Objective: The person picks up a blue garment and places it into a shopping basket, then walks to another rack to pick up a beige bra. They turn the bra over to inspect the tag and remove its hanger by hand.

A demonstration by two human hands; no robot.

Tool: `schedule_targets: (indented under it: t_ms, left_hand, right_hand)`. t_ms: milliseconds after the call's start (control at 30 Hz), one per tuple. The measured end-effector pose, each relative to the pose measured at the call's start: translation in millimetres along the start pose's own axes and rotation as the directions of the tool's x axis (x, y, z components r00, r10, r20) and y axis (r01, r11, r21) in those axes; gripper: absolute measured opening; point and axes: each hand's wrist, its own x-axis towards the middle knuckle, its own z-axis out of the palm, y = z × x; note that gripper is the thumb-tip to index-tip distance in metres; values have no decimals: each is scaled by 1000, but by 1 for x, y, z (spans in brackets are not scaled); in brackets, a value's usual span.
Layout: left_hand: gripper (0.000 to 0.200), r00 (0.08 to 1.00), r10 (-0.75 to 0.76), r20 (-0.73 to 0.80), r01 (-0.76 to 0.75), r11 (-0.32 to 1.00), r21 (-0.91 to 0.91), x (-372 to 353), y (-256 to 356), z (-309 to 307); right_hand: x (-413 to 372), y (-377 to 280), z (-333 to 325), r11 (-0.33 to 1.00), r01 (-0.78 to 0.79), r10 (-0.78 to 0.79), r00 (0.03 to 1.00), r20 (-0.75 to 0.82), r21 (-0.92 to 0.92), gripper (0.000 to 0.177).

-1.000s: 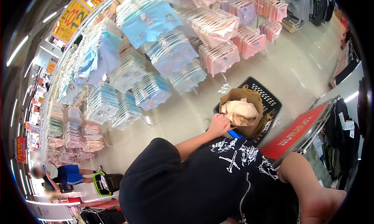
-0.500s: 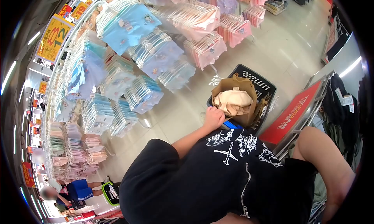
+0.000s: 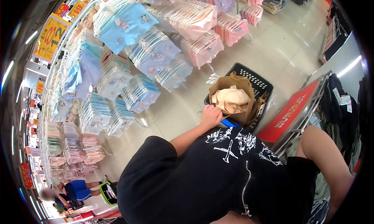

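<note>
At the bag's near edge, the left hand has its fingers curled; their hidden tips leave the grip uncertain. Just beyond and rightward lies a cream cloth bundle, widest side to side, inside the paper bag; farther out, the black basket.

The single head-mounted camera is looking forward and down, viewing the wearer's black shirt at close range toward 5 o'clock, the shopping basket farther off toward 3 o'clock, and ceiling lights toward 9 o'clock.
</note>
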Motion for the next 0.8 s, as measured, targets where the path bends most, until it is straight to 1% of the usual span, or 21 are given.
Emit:
schedule_targets:
  t_ms: [67,100,200,300,367,433,500,600,700,800]
  left_hand:
    - [11,1000,-2,0,2,1000,-4,0,-2,3]
    - [10,1000,0,0,0,1000,-4,1,-2,4]
    - [10,1000,0,5,0,1000,1,1,-3,5]
    - [10,1000,-7,10,7,1000,10,3,-2,4]
    - [10,1000,-10,7,10,1000,12,3,-1,3]
    - [10,1000,-15,18,15,1000,10,4,-2,3]
    - [10,1000,-14,19,13,1000,17,5,-3,3]
    - [11,1000,-9,-7,9,1000,2,7,-2,2]
    - [12,1000,5,-29,-5,1000,-1,9,-2,2]
    - [13,999,5,-54,-5,1000,-11,9,-3,3]
  right_hand:
    - [-4,7,4,992,-69,72,997,-21,101,15]
    - [-9,17,10,967,-10,44,991,-129,253,14]
    - [-7,19,11,946,0,40,992,-117,325,15]
    - [-8,20,15,911,-18,94,982,-165,412,17]
    - [-4,-4,12,912,-226,266,961,-74,342,20]
    - [-1,-1,16,886,-235,277,960,-50,399,21]
    - [-10,16,20,815,-41,128,986,-110,578,21]
    - [-14,29,24,899,-94,128,991,-50,427,15]
    - [-12,32,30,839,-93,163,983,-85,536,21]
    - [-10,31,29,676,-51,175,980,-93,735,17]
